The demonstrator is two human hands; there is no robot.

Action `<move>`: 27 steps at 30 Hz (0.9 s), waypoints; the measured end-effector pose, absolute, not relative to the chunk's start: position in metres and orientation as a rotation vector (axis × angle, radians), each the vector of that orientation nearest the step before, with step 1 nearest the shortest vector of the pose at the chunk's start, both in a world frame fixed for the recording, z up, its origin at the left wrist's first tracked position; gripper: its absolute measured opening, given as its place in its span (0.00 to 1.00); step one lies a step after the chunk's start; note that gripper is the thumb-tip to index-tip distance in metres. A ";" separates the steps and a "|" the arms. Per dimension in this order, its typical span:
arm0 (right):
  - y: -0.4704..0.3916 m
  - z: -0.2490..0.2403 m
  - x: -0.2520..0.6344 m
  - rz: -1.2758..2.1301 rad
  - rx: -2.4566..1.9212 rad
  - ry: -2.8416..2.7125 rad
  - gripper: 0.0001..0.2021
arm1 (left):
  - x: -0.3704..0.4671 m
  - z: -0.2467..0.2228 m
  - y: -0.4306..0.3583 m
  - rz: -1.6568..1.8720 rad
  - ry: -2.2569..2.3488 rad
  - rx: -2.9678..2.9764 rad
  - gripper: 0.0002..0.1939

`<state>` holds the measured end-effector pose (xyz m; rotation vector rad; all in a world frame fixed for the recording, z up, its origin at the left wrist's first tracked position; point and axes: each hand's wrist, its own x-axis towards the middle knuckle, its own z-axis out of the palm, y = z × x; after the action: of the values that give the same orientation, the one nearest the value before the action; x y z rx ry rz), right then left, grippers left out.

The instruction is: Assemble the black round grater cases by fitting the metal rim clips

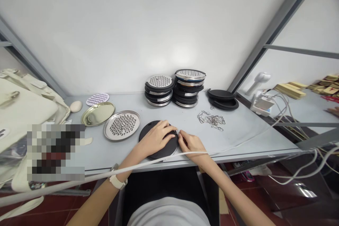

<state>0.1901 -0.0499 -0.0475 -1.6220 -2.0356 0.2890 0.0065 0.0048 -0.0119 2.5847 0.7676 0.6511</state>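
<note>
Light grey top (169, 214), black bottoms (164, 185), cream left wristband (118, 182)

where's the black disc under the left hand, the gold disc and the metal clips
black disc (167, 148), head view, bare face toward lower right
gold disc (97, 114), head view, middle of shiny face
metal clips (212, 119), head view, middle of the pile
</note>
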 end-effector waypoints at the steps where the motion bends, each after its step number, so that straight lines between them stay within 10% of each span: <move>1: -0.050 -0.047 0.190 0.287 -1.619 -2.036 0.12 | 0.007 -0.012 0.005 0.652 0.768 2.586 0.13; 27: -0.048 -0.051 0.191 0.254 -1.626 -2.058 0.17 | 0.006 -0.012 0.005 0.640 0.749 2.636 0.14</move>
<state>0.1905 -0.0479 -0.0513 -1.6262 -2.0581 0.2540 0.0058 0.0053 -0.0117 2.6356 0.7489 0.6402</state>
